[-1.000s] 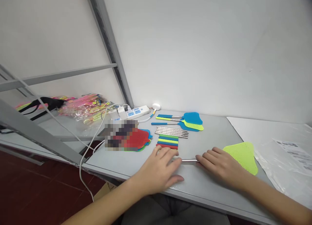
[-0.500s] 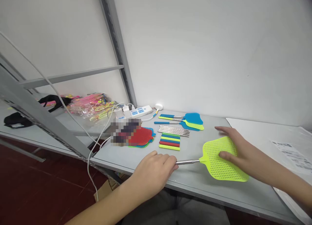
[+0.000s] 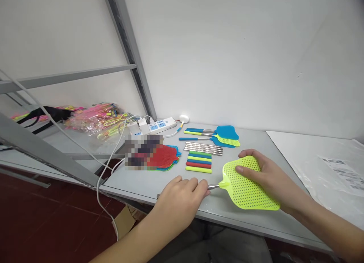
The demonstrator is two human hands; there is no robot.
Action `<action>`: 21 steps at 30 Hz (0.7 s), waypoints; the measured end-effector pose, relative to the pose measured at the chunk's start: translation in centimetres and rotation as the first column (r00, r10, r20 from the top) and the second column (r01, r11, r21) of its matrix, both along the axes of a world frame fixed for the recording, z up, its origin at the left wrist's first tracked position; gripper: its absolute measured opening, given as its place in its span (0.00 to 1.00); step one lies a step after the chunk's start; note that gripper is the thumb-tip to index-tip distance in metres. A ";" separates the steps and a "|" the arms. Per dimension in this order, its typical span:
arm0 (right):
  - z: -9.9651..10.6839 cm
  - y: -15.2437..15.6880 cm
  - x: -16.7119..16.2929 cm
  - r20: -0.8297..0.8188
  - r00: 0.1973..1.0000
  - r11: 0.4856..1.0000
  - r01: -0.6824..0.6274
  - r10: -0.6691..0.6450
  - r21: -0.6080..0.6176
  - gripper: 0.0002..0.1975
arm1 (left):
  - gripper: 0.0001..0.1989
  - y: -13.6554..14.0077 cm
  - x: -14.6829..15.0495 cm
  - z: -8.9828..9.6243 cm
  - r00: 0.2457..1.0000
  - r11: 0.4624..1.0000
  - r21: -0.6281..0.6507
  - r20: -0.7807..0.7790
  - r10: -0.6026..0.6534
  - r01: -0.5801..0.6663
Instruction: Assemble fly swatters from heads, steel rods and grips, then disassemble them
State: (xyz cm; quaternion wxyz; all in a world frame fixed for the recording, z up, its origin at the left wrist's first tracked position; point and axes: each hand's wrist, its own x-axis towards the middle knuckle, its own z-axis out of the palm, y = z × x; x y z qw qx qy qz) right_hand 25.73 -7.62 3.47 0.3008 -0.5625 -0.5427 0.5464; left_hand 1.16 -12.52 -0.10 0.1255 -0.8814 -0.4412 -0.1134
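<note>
My left hand (image 3: 184, 196) is wrapped round the metal rod (image 3: 213, 186) of a fly swatter. Its yellow-green perforated head (image 3: 245, 187) points right, pinched in my right hand (image 3: 265, 175) with the thumb on top and the fingers behind. A bare end of the rod sticks out left of my left fist. Beyond my hands lie several coloured handle grips (image 3: 199, 162) in a row and, behind them, several metal rods (image 3: 203, 148). Swatters with handles, among them a blue one (image 3: 226, 132), lie farther back. A red swatter head (image 3: 164, 156) tops a pile at the left.
A white power strip (image 3: 162, 124) with plugs and cables stands at the back left. Grey shelf posts (image 3: 127, 39) rise on the left, where bagged colourful items (image 3: 96, 117) lie. A white plastic package (image 3: 321, 160) covers the right. A cardboard box (image 3: 124, 221) sits below the table edge.
My right hand has moved left and closed on the swatter head. The head has come nearer my left fist, with less rod showing between them, and rod now shows left of the fist.
</note>
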 end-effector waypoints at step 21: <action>-0.3 -3.7 4.7 0.684 0.693 -0.031 -0.707 -0.228 0.706 0.12 | 0.06 -1.8 0.5 1.4 0.967 0.996 -0.090 0.256 -0.002 0.026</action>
